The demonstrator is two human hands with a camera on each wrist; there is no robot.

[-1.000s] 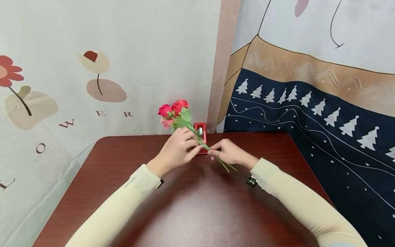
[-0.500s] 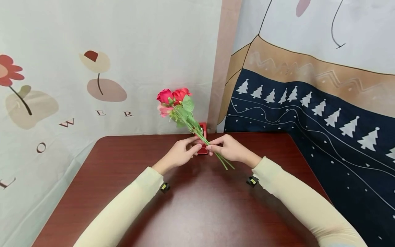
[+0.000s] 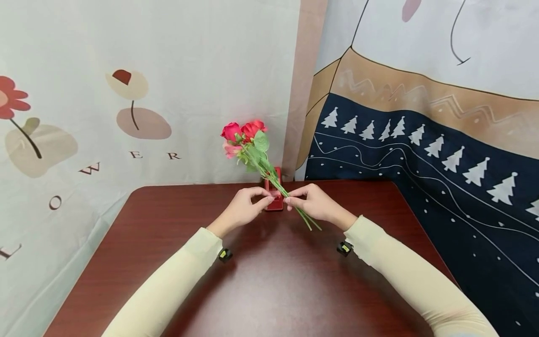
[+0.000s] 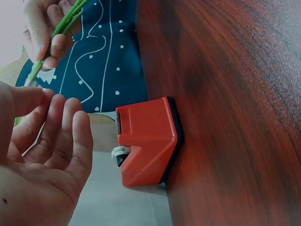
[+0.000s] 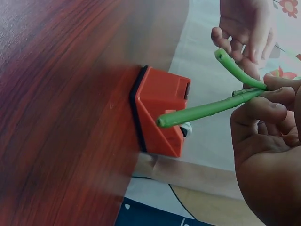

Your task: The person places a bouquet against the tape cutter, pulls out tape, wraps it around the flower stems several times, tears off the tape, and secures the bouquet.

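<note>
My right hand (image 3: 313, 201) pinches the green stems of a small rose bunch (image 3: 254, 140) between thumb and fingers. Red and pink blooms lean up to the left, and the cut stem ends (image 5: 202, 111) stick out below the grip. Just left of the stems, my left hand (image 3: 244, 206) has its thumb and index fingertip together, its other fingers loosely bent. A faint see-through strip, seemingly clear tape (image 4: 33, 83), runs between these fingertips and the stems. Behind the stems stands a red tape dispenser (image 4: 148, 141), partly covered in the head view.
The dark red wooden table (image 3: 269, 281) stretches under both forearms. A pale curtain (image 3: 219, 70) with flower prints hangs behind it, and a dark blue cloth (image 3: 379, 154) with white trees hangs at the right.
My left hand has come down off the stems to their left side, fingertips now together. The roses have risen and tilted more upright, then shifted slightly right. My right hand keeps its grip.
</note>
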